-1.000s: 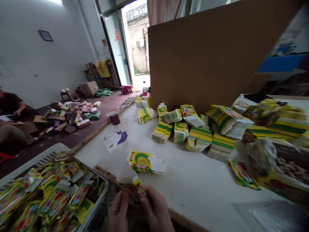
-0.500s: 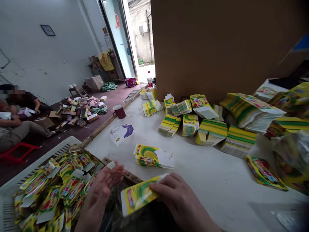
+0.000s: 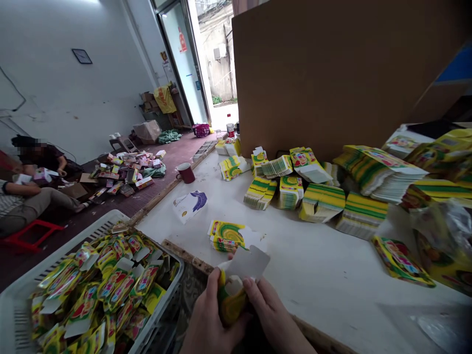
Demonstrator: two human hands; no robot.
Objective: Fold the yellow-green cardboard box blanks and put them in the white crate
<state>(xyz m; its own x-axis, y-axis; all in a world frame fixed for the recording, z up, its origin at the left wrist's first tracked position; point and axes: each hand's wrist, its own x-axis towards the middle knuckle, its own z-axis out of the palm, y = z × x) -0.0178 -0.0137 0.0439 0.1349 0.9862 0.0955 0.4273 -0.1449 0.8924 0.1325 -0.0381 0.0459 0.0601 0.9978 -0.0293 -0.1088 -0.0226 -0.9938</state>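
Between my two hands is a small yellow and green carton [image 3: 233, 300], its white end flap standing up toward the table. My left hand [image 3: 210, 314] wraps around the carton's left side. My right hand [image 3: 271, 309] grips its right edge, the thumb at the open end near the flaps. Just beyond lies a short stack of flat yellow cartons [image 3: 226, 236] on the white table [image 3: 313, 265]. To the left, a white plastic basket [image 3: 22, 295] holds many yellow cartons [image 3: 121, 280] with white flaps showing.
Stacks of flat cartons [image 3: 322, 201] line the table's far side before a large brown cardboard panel [image 3: 332, 73]. A maroon mug [image 3: 186, 173] and a white and purple packet [image 3: 191, 205] stand at the left. People [image 3: 33, 196] sit near a pile of boxes [image 3: 129, 169] on the floor.
My left hand, open and apart from the carton before, now grips it together with my right. The carton has turned from lying flat to upright, its end opened with flaps spread.
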